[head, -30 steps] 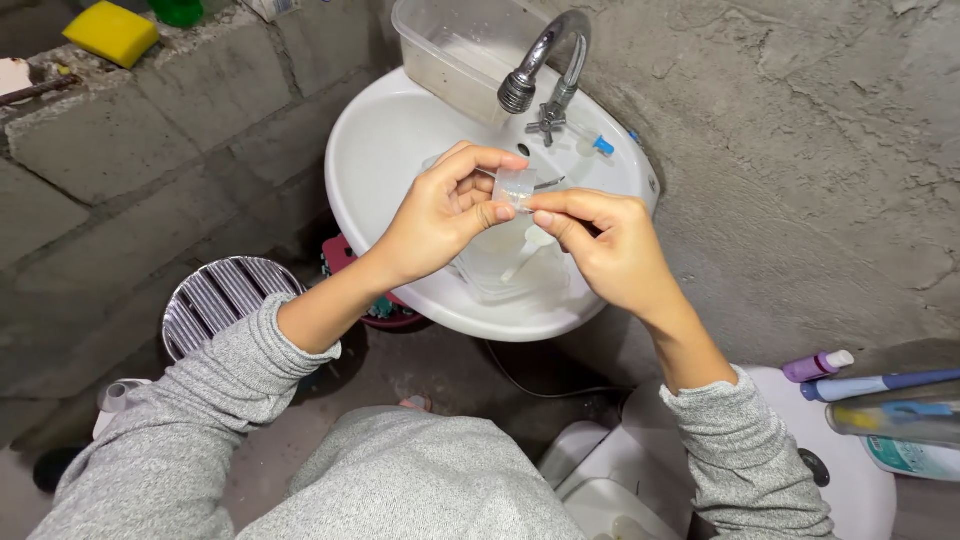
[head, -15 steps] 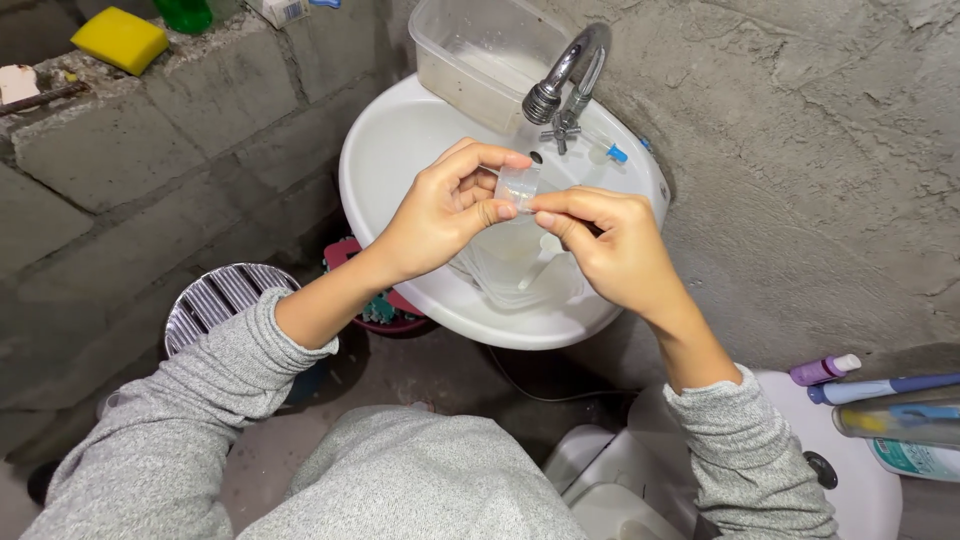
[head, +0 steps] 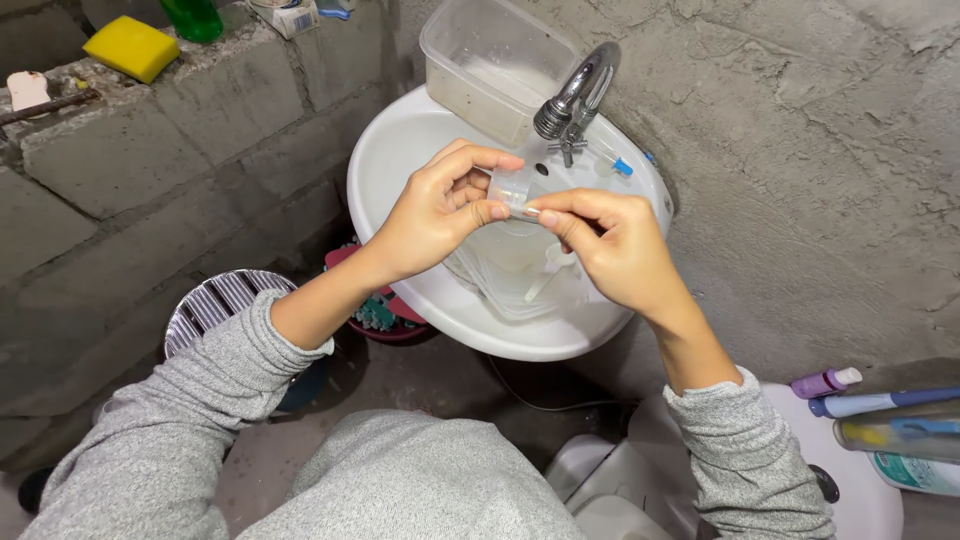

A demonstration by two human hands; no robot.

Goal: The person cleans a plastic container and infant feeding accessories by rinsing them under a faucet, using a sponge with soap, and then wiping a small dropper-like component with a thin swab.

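A small clear plastic piece (head: 512,189) is held over the white sink (head: 400,150). My left hand (head: 435,210) pinches it between thumb and forefinger from the left. The fingertips of my right hand (head: 610,245) grip its right edge. Both hands hover above a clear plastic container (head: 510,275) lying in the basin, with a white spoon-like piece (head: 550,272) inside it. The metal tap (head: 575,95) stands just beyond the hands.
A clear plastic tub (head: 480,65) leans at the sink's back rim. A yellow sponge (head: 132,47) and a green bottle (head: 195,17) sit on the block ledge. Bottles and tubes (head: 870,410) lie at right. A striped metal stool (head: 215,305) stands below left.
The view has shifted slightly, so the sink sits further right and lower. Both hands keep their grip on the clear piece, barely turning it.
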